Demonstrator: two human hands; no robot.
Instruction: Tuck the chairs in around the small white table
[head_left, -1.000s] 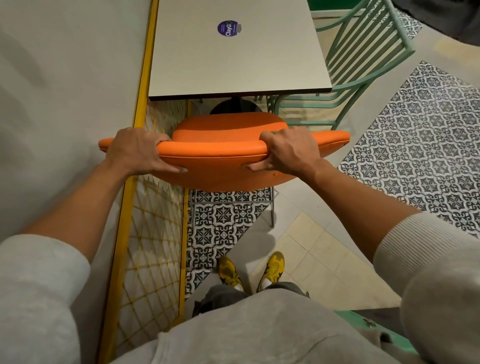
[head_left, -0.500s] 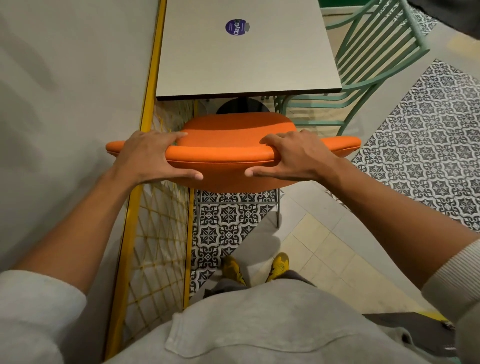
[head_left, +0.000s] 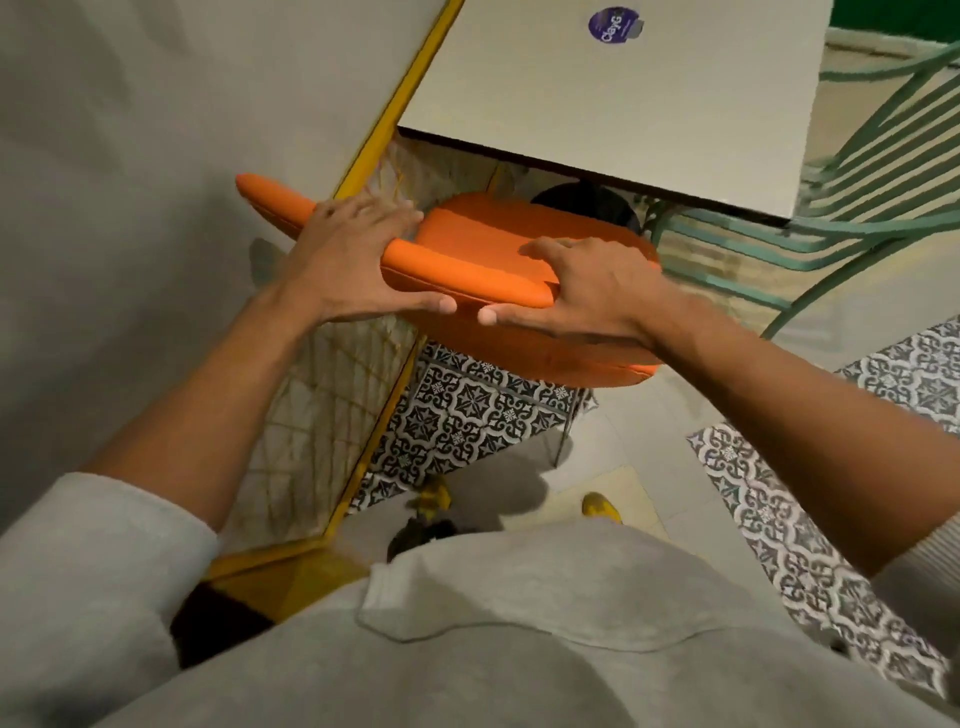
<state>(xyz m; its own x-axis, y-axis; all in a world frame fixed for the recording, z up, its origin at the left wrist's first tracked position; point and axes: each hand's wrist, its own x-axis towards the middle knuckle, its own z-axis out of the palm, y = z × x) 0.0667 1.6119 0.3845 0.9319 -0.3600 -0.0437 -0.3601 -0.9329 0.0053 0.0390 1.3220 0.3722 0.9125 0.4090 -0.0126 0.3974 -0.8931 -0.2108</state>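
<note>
Orange vinyl, smooth and padded: that's the orange chair (head_left: 519, 260), and both hands are on its curved backrest. Left hand (head_left: 353, 270) is wrapped over the top edge w/ fingers draped toward the seat and thumb under; right hand (head_left: 587, 296) is clamped the same way, thumb pressed on the back face. Both are closed round the backrest, nothing else held. The seat's front sits just under the near edge of the white table (head_left: 649, 104), a flat square matte top w/ a dark edge band and a round purple sticker (head_left: 613, 25) near its far edge. The black pedestal base (head_left: 587, 202) shows in the gap.

Step in hand, by my read: sliding this chair in, approx. halfway. The next move needs a straight push fwd, keeping clear of the yellow-framed partition (head_left: 384, 119) along the table's left edge and of the pedestal.

At the table's right edge is a mint-green chair (head_left: 857, 208) of thin bent rod, open slats. Patterned b/w tile on the floor (head_left: 467, 410).
</note>
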